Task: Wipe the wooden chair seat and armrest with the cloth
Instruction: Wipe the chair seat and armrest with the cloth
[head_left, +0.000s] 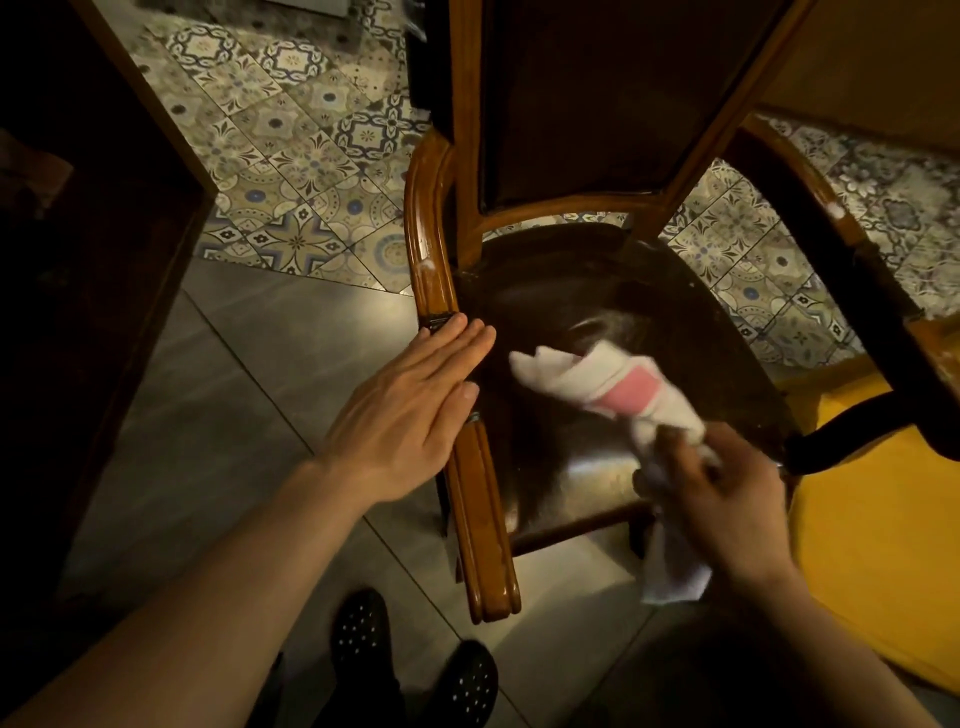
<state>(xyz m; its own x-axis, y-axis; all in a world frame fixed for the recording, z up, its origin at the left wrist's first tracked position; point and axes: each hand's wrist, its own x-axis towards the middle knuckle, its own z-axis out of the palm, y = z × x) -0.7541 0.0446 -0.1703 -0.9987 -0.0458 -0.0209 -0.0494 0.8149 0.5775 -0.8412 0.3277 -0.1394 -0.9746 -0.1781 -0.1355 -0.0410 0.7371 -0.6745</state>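
A wooden chair stands in front of me with a dark, glossy seat (587, 291) and a brown left armrest (431, 249). My left hand (405, 410) lies flat on that armrest, fingers together and pointing up the rail. My right hand (722, 499) is closed on a white cloth with a pink patch (608, 384). The cloth is blurred and spreads over the middle of the seat, with a tail hanging below my hand. The right armrest (815, 197) curves away at the upper right. A dusty streak shows on the seat just beyond the cloth.
The dark chair back (597, 98) rises at the top. Patterned tiles (291, 156) and plain grey tiles (249, 395) cover the floor. A dark wooden piece of furniture (88, 218) stands at the left. Something yellow (872, 509) lies at the right. My dark shoes (363, 639) are below.
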